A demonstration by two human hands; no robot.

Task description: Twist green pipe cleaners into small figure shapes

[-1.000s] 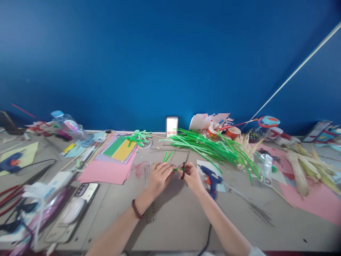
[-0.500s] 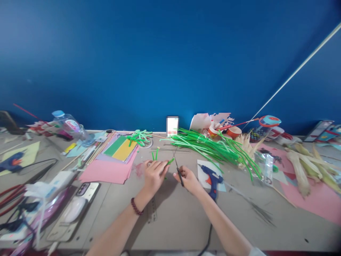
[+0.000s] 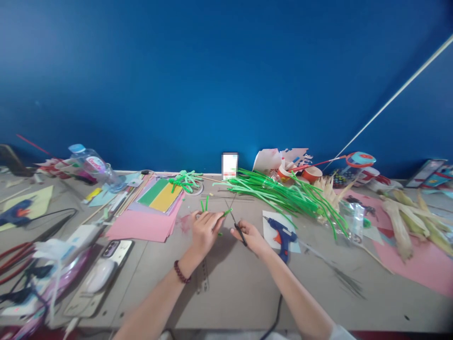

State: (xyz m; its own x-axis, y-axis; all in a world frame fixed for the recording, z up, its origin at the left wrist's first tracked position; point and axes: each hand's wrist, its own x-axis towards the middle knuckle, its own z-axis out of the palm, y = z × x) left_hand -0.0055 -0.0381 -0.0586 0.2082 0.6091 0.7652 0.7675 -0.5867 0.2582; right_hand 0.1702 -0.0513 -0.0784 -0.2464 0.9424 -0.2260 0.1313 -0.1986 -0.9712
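Note:
Over the middle of the table, my left hand [image 3: 207, 232] pinches a short green pipe cleaner [image 3: 227, 212], whose tip sticks out to the right of the fingers. More green pipe cleaner ends [image 3: 206, 203] stand up behind that hand; whether they belong to the held piece I cannot tell. A pair of dark scissors [image 3: 240, 233] sits in my right hand [image 3: 253, 238], fingers closed round the handles. Its blades are apart, pointing up and left, close to the pipe cleaner's tip. A metal ruler [image 3: 204, 278] lies partly under my left wrist.
To the right lies a blue glue gun [image 3: 281, 233] on white paper, with a pile of green pipe cleaners [image 3: 279, 191] behind. Pink paper [image 3: 141, 226] and a phone [image 3: 118, 252] are on the left. Thin wires [image 3: 230, 198] lie beyond the hands. A bottle [image 3: 95, 165] stands near the wall.
The scissors have shifted slightly and their blades look wider apart beside the pipe cleaner's tip. My left hand stays nearly in place. The view has moved very little.

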